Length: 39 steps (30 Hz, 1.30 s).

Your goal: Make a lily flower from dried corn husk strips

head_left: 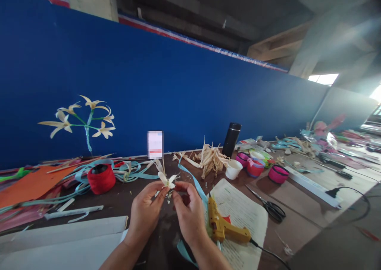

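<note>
Between my two hands is a small pale artificial flower point(167, 181) with pointed petals, held above the dark table. My left hand point(148, 206) pinches it from the left, thumb and forefinger closed at its base. From the other side my right hand point(188, 206) has its thumb and forefinger closed at the flower's right edge. What exactly lies between the right fingertips is small and partly hidden. A yellow glue gun point(224, 224) lies on a printed sheet point(248, 208) just right of my right hand. Light blue ribbon point(193, 178) runs behind that hand.
A finished flower spray point(87, 129) stands against the blue partition point(178, 83). Dried husks point(212, 159), a black bottle point(231, 139), a white cup point(233, 169) and scissors point(272, 208) are at right. A red ribbon roll point(101, 178) and white board point(62, 242) are at left.
</note>
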Motion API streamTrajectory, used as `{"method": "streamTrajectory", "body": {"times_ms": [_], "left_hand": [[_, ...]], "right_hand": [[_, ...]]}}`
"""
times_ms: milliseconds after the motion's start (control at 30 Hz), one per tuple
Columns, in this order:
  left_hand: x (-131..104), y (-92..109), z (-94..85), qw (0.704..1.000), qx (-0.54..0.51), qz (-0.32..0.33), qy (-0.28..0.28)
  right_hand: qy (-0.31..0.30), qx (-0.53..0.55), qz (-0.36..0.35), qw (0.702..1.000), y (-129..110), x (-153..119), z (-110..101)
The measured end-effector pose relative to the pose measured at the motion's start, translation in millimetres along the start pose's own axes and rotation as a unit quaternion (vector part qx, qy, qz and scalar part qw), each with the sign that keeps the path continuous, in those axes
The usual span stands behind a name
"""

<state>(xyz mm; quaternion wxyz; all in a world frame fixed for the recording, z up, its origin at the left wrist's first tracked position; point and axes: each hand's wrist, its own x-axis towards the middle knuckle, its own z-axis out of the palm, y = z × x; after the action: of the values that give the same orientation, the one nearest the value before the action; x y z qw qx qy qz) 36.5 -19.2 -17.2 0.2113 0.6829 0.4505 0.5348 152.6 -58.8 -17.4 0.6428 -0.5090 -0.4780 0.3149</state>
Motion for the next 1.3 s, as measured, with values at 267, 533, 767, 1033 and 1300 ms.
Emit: {"method": "streamTrajectory", "body": {"times_ms": [267,533,767,1033,1300], "left_hand": [[2,-10,0.4,0.997,0.045,0.067,-0.021],[2,-18,2.9,0.989,0.037,0.125,-0.076],[4,-10,3.2,0.993,-0.035,0.060,-0.091],[6,-6,1.9,0.991,-0.099,-0.040,-0.086],[8,3,-1.1,0.974,-0.160,-0.134,-0.087]], "right_hand": [[0.051,0.111,0.028,0.992,3,6,-9],[0.032,0.209,0.075,0.975,6,10,-9],[0.045,0.241,0.081,0.966,4,12,-7],[0.028,0.256,0.082,0.963,4,10,-8],[0.004,0.262,0.077,0.962,4,9,-6]]}}
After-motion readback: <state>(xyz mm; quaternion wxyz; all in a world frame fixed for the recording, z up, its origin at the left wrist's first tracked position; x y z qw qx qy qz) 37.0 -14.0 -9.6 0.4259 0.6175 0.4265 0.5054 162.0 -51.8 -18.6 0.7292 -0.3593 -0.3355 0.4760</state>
